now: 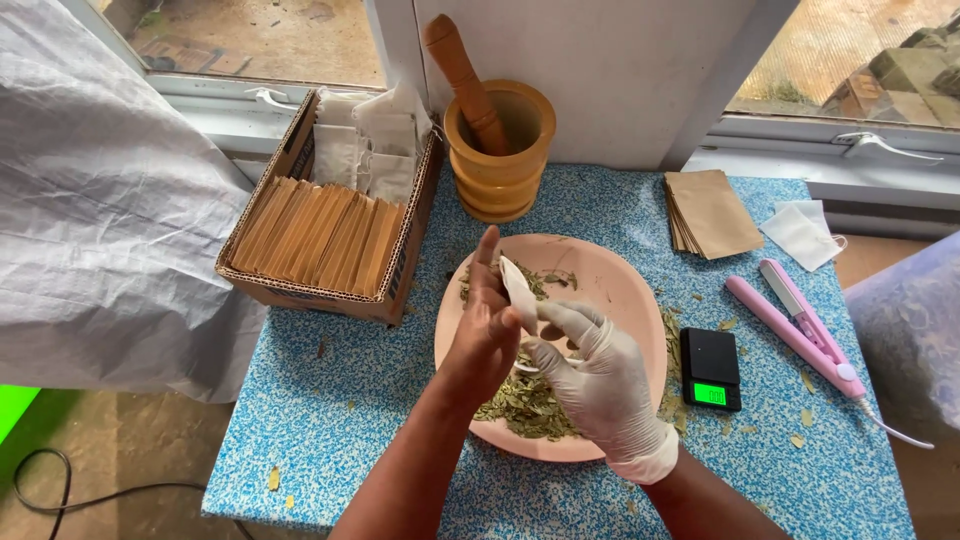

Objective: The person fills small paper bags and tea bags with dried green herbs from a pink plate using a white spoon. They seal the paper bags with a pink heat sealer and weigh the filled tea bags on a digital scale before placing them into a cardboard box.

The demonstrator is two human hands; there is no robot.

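1. Holding a small white filter bag upright over the pink bowl, both hands meet at its lower end; the bag's top points away from the person, just above the dried green leaves.
2. Bare left hand: fingers straight and close together, pressed flat against the bag's left side as a backing.
3. Gloved right hand (white glove): thumb and forefinger pinch the bag's lower edge, the other fingers curled loosely beneath. Whether the mouth of the bag is parted I cannot tell.
4. Step in hand, as I judge it — readying or opening 1 bag over the leaves, before any go in. The move after that would call for the mouth held wide with 1 hand while the other gathers a pinch of leaves, kept above the bowl so that spills fall back.
5. Outward from the bowl: a small black pocket scale with a lit green display just to its right, then a pink heat-sealing tong — with loose leaf scraps scattered about the speckled blue tabletop.
6. Farther back: a wooden mortar with its pestle leaning in it, a cardboard box of brown envelopes and white bags, and a stack of brown envelopes beside a few loose white bags.
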